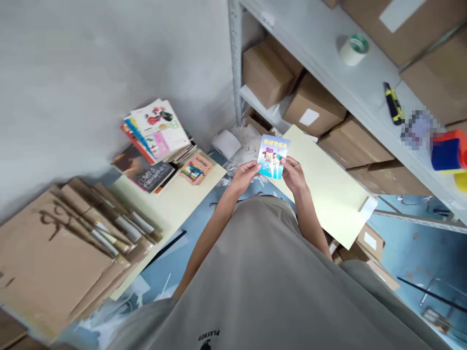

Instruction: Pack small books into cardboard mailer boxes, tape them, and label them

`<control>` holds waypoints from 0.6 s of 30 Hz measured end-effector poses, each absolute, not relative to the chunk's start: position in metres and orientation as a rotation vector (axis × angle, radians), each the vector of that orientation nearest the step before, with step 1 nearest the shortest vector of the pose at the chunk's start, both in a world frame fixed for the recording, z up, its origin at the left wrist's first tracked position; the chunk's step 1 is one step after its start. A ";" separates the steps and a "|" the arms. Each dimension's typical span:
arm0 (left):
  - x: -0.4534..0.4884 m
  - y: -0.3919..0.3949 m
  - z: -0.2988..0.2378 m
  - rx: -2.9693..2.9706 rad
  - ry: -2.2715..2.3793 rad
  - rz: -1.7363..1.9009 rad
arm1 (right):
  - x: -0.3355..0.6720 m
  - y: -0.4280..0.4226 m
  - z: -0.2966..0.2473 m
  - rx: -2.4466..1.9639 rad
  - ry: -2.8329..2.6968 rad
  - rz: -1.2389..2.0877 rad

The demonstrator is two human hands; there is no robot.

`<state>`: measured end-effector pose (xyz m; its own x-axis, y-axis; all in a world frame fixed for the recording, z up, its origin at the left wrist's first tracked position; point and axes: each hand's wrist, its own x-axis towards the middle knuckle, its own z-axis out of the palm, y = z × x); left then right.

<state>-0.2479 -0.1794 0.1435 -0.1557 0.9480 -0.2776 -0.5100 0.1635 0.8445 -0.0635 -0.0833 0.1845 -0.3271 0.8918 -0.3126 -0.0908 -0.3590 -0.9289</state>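
Note:
I hold a small booklet [273,156] with a colourful cartoon cover in both hands in front of my chest. My left hand [245,176] pinches its lower left edge, thumb on the cover. My right hand [293,173] grips its right edge with the fingers curled round it. The booklet is upright and its cover faces me. Below it lies a pale yellow board [328,194] on the floor.
A stack of picture books [157,131] and a small booklet pile [196,170] lie on a pale sheet at left. Flattened cartons [65,243] lie further left. A grey metal shelf [328,63] at right holds cardboard boxes [266,73], a tape roll [353,48] and a cutter [393,103].

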 end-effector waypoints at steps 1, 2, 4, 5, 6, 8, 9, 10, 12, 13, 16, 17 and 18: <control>-0.232 -0.168 0.147 0.560 1.052 1.385 | -0.047 -0.074 0.186 -1.174 -1.116 1.754; -0.216 -0.158 0.150 0.568 1.042 1.376 | -0.031 -0.066 0.188 -1.179 -1.107 1.739; -0.186 -0.141 0.153 0.576 1.056 1.346 | 0.000 -0.052 0.191 -1.201 -1.092 1.718; -0.173 -0.135 0.153 0.580 1.076 1.327 | 0.014 -0.047 0.191 -1.213 -1.080 1.708; -0.160 -0.129 0.152 0.586 1.098 1.307 | 0.028 -0.044 0.192 -1.224 -1.064 1.698; -0.139 -0.122 0.150 0.594 1.140 1.271 | 0.051 -0.040 0.190 -1.249 -1.029 1.679; -0.130 -0.120 0.149 0.592 1.160 1.258 | 0.061 -0.040 0.189 -1.266 -1.013 1.668; -0.122 -0.119 0.148 0.589 1.183 1.245 | 0.070 -0.041 0.186 -1.287 -0.999 1.658; -0.108 -0.118 0.147 0.584 1.250 1.230 | 0.083 -0.045 0.181 -1.336 -0.990 1.619; -0.103 -0.119 0.147 0.587 1.291 1.229 | 0.087 -0.047 0.179 -1.363 -0.996 1.565; -0.092 -0.123 0.148 0.610 1.410 1.249 | 0.093 -0.055 0.178 -1.458 -1.092 1.227; -0.089 -0.125 0.149 0.618 1.441 1.257 | 0.093 -0.058 0.180 -1.484 -1.141 1.100; -0.087 -0.126 0.149 0.624 1.470 1.267 | 0.092 -0.061 0.183 -1.497 -1.193 1.008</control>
